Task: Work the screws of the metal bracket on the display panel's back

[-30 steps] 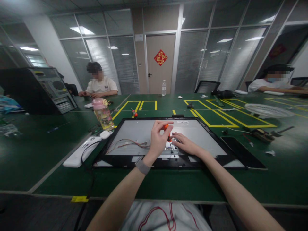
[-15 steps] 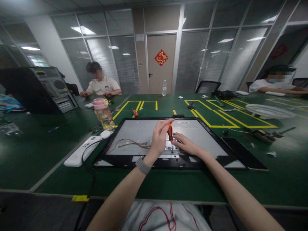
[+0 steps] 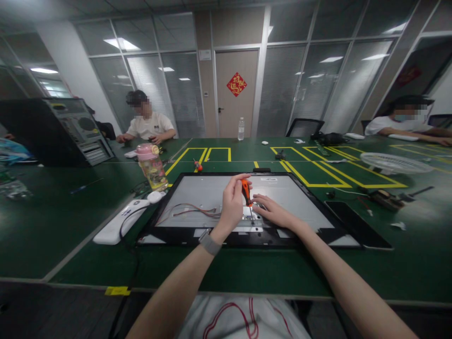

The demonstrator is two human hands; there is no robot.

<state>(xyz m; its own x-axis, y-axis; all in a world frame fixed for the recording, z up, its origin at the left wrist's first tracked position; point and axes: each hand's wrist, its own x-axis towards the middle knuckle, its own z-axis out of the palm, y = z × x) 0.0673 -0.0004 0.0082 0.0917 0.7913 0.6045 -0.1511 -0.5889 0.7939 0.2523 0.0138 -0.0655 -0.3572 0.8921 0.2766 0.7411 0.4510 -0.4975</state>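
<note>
Head view: the left hand (image 3: 232,203) holds an orange screwdriver (image 3: 248,199), slightly tilted over a panel (image 3: 300,197) on the green surface (image 3: 247,270); the right hand (image 3: 277,212)'s grip is unclear. Likely light and rigid, the tool suits a handle hold.

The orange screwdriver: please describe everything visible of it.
The screwdriver has an orange and black handle, plastic-looking, and a thin, dark shaft. It stands nearly upright over the flat panel, its top leaning left, shaft downward. The left hand touches the handle; the right hand is close beside the handle's lower end, contact unclear. Its tip is indistinct.
</note>
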